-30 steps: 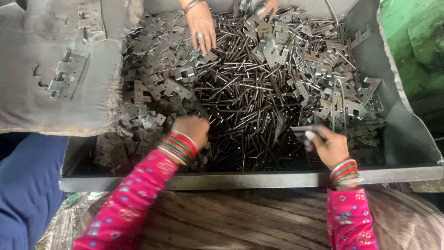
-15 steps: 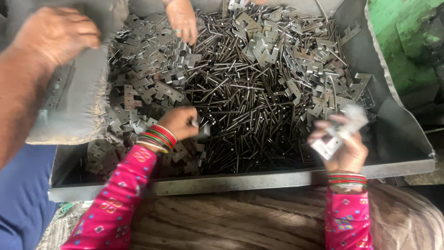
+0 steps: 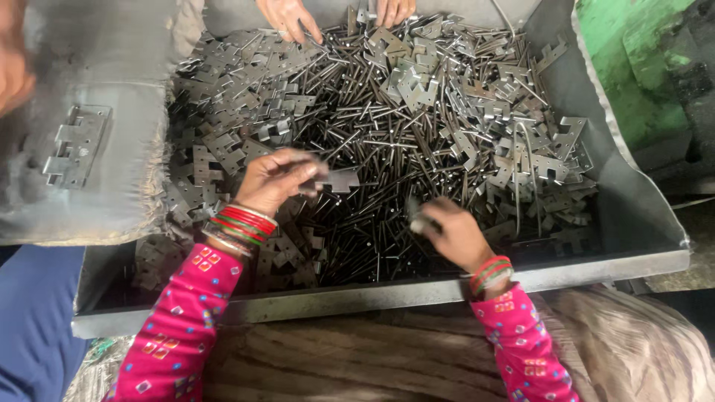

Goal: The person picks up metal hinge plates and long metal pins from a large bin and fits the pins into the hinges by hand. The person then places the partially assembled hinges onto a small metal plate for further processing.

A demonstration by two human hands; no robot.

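Note:
A big grey metal tray (image 3: 640, 216) holds a heap of flat notched metal plates and several thin dark rods (image 3: 372, 134). My left hand (image 3: 275, 179) hovers over the pile's near left and grips one flat metal plate (image 3: 335, 180) by its edge. My right hand (image 3: 450, 232) is low over the rods near the tray's front and pinches a small metal piece (image 3: 414, 216), blurred. Both wrists wear red and green bangles, the sleeves are pink.
Another person's two hands (image 3: 290, 16) reach into the tray's far edge. A blurred hand (image 3: 15, 74) shows at the far left above a grey padded cover (image 3: 112, 149) with a metal plate on it. A green surface (image 3: 633, 67) is at right, blue cloth at lower left.
My right hand came down from the tray's right front corner and moved left into the rods. My left hand lifted a plate out of the pile. The left-side person's hand drew back.

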